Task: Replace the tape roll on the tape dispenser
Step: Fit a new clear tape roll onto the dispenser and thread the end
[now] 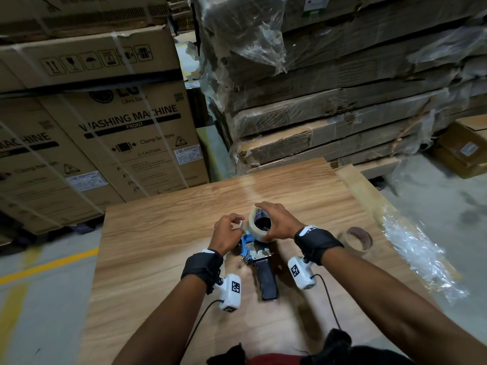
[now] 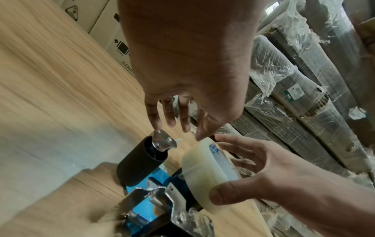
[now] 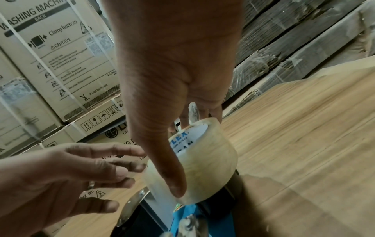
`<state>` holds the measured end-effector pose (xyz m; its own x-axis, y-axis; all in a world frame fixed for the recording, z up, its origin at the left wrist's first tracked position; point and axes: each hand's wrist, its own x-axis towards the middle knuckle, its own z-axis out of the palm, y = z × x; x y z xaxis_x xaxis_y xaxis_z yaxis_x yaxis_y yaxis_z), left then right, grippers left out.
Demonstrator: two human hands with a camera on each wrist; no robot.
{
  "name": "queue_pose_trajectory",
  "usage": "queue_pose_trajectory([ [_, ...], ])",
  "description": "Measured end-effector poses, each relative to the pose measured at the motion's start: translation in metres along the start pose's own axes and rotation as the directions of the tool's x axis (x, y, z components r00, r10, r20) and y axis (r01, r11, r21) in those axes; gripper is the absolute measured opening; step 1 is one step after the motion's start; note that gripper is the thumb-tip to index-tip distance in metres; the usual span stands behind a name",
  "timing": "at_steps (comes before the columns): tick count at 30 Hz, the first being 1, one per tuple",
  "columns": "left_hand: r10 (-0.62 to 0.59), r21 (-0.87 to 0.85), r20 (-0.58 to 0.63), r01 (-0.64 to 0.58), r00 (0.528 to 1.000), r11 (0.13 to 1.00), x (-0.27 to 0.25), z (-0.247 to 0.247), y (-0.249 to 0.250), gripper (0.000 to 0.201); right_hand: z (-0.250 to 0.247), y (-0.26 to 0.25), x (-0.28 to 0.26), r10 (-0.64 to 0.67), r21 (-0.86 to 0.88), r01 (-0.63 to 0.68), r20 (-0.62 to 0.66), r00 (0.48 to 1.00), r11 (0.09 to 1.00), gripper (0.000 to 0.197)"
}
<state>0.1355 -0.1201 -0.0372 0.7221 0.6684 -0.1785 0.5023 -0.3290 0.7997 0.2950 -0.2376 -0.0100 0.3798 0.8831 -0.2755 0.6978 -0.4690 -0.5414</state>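
Note:
A blue tape dispenser (image 1: pixel 253 248) with a black handle (image 1: pixel 267 281) lies on the wooden table (image 1: pixel 158 246). My right hand (image 1: pixel 276 219) grips a clear tape roll (image 1: pixel 259 225) from above, thumb on the near side and fingers over the far rim, holding it at the dispenser's hub. In the right wrist view the thumb (image 3: pixel 172 176) presses the roll's (image 3: pixel 207 157) side. My left hand (image 1: pixel 232 226) hovers just left of the roll with loosely bent fingers and holds nothing. Its fingertips (image 2: pixel 156 121) hang above the dispenser's metal flap (image 2: pixel 162 142) and black roller (image 2: pixel 140 162).
An empty brown cardboard core (image 1: pixel 355 241) lies on the table to the right. Crumpled clear plastic wrap (image 1: pixel 416 248) covers the table's right edge. Washing machine cartons (image 1: pixel 118 143) stand behind on the left, and wrapped flat cartons (image 1: pixel 329 101) are stacked on the right.

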Motion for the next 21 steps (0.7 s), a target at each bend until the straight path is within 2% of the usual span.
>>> queue_pose_trajectory([
  [5, 0.019, 0.014, 0.112, -0.021, 0.994, 1.000, 0.000, 0.003, 0.004, 0.060, 0.008, 0.004, 0.004, -0.001, -0.006, 0.001, -0.010, 1.000, 1.000, 0.115],
  [8, 0.016, 0.071, 0.142, -0.026, 0.990, 0.997, -0.001, 0.006, 0.007, 0.067, 0.007, 0.007, 0.002, 0.017, 0.007, -0.018, 0.019, 1.000, 1.000, 0.121],
  [13, 0.019, 0.151, 0.170, -0.045, 0.985, 0.988, 0.003, 0.012, 0.002, 0.078, -0.008, 0.017, 0.005, 0.148, 0.024, -0.149, 0.045, 0.988, 0.989, 0.122],
  [15, 0.030, 0.140, 0.162, -0.053, 0.986, 0.989, 0.008, 0.015, -0.007, 0.077, -0.012, 0.019, 0.005, 0.195, 0.015, -0.195, 0.044, 0.980, 0.981, 0.121],
  [21, 0.009, 0.073, 0.165, -0.021, 0.986, 0.997, 0.009, 0.006, 0.007, 0.076, -0.018, 0.020, 0.009, 0.234, 0.027, -0.237, 0.080, 0.969, 0.971, 0.119],
])
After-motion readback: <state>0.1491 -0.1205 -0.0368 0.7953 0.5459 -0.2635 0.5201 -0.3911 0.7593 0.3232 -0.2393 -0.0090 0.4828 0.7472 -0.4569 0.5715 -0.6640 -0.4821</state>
